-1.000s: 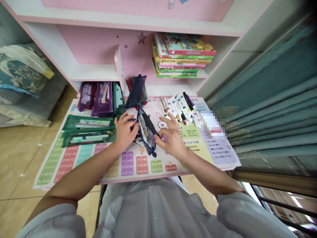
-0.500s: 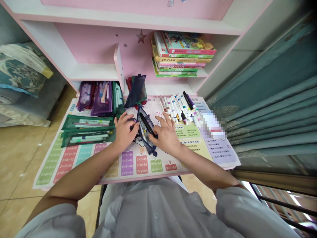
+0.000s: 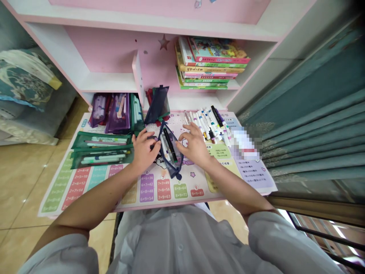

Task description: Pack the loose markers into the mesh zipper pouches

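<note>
A navy mesh pencil pouch lies unzipped in front of me, with a black marker and several lighter pens inside. At its left edge, my left hand pinches the dark mesh between thumb and fingers. My right hand is on the other side, fingers apart and thumb close to the pouch's right rim; whether it touches the rim is unclear. Just beyond my right hand is a loose heap of white-barrelled markers. Left of my left hand lie green mesh pouches holding pens.
Filled purple pouches and an upright dark pouch stand at the back of the desk. Stacked books sit on the pink shelf. A blurred-out object lies at right, near the curtain.
My right hand has moved up and right, off the pens in the pouch. The pouch mouth is wider now and the black marker lies fully in view. My left hand stays in place.
</note>
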Demonstrator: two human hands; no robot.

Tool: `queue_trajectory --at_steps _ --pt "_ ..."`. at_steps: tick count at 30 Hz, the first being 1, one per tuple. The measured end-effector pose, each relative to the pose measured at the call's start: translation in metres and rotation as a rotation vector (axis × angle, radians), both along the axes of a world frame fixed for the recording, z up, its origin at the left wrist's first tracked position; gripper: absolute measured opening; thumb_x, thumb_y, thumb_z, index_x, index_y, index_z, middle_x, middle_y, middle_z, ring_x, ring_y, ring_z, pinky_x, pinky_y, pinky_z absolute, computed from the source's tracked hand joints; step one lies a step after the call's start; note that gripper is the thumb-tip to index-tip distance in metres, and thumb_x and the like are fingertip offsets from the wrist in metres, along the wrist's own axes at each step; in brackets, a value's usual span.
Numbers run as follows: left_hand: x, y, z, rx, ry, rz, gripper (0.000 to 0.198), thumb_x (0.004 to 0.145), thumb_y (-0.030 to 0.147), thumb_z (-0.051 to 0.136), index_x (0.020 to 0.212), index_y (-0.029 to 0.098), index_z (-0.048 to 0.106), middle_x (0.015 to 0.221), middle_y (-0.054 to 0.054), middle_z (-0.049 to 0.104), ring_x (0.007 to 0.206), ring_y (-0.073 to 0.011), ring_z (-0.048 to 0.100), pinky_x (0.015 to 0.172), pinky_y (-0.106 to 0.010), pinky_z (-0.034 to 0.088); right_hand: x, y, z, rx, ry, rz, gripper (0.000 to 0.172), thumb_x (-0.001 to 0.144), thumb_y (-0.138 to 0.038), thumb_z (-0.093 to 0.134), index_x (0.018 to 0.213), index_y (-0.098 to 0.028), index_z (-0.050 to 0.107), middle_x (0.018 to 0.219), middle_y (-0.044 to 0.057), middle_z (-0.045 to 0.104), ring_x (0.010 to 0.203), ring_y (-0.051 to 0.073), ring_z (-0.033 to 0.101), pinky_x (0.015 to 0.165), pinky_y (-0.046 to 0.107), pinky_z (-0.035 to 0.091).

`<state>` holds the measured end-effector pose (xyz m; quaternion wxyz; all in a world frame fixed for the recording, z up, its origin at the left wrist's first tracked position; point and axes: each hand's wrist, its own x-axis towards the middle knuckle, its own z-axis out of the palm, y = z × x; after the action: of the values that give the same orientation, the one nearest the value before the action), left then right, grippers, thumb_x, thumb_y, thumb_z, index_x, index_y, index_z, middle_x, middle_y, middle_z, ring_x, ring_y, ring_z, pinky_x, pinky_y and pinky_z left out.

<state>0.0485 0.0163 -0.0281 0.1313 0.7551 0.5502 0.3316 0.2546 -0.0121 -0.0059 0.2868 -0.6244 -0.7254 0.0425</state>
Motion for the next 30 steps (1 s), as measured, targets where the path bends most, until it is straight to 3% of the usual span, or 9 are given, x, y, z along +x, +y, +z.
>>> queue_trajectory --at_steps 5,11,16,30 --pt "0.001 0.000 0.002 -0.022 0.002 0.003 0.029 0.089 0.030 0.059 0.061 0.022 0.064 0.121 -0.004 0.072 0.136 -0.0323 0.050 0.116 -0.064 0.023 0.026 0.044 -0.015 -0.007 -0.066 -0.244 0.012 0.082 -0.029 0.066 0.081 -0.018 0.069 0.142 0.017 0.054 0.147 0.043 0.028 0.113 0.066 0.030" --pt "0.000 -0.001 0.005 -0.047 0.024 0.007 0.030 0.089 0.030 0.058 0.061 0.022 0.065 0.123 -0.004 0.071 0.137 -0.0331 0.049 0.116 -0.064 0.022 0.045 0.080 -0.037 -0.091 -0.209 -0.399 0.024 0.084 -0.027 0.061 0.096 -0.010 0.071 0.148 0.024 0.045 0.148 0.047 0.020 0.111 0.073 0.024" --pt "0.000 -0.001 0.003 -0.052 0.004 0.002 0.030 0.089 0.031 0.058 0.061 0.022 0.064 0.123 -0.004 0.071 0.137 -0.0331 0.048 0.117 -0.065 0.020 0.047 0.083 -0.044 -0.113 -0.252 -0.410 0.028 0.085 -0.029 0.056 0.094 -0.009 0.073 0.150 0.023 0.044 0.149 0.047 0.018 0.112 0.074 0.023" --pt "0.001 -0.001 0.006 -0.044 -0.005 -0.001 0.029 0.088 0.030 0.058 0.061 0.023 0.063 0.123 -0.004 0.071 0.137 -0.0319 0.049 0.116 -0.065 0.021 0.037 0.083 -0.041 -0.198 -0.348 -0.372 0.037 0.087 -0.032 0.051 0.102 -0.009 0.076 0.152 0.021 0.045 0.150 0.045 0.017 0.113 0.072 0.023"
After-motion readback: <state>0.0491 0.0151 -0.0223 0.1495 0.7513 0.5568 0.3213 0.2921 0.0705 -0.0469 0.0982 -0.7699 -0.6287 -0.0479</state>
